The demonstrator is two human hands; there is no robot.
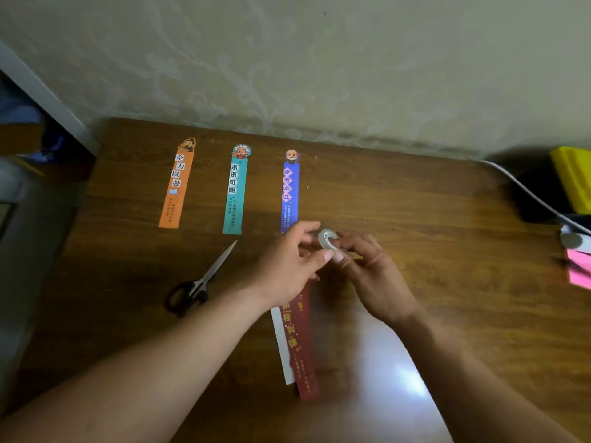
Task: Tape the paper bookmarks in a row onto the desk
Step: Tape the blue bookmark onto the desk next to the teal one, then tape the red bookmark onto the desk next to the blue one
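Row: orange paper bookmark [176, 183], teal paper bookmark [236, 193] and blue paper bookmark [290, 193] lie side by side on the brown wooden surface [431, 219]; probably light and limp
Scissors: black-handled steel scissors [198, 282] lie idle
Left hand [287, 260]: pinches the small clear tape roll [327, 239]
Right hand [371, 273]: fingers curled round the same roll; the tape is likely clingy, best taken by its free end
Waiting: dark red paper bookmark [300, 340], beneath the hands

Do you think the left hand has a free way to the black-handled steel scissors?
Probably yes: the black-handled scissors lie on bare wooden desk beside the left hand, though it pinches the white tape roll.
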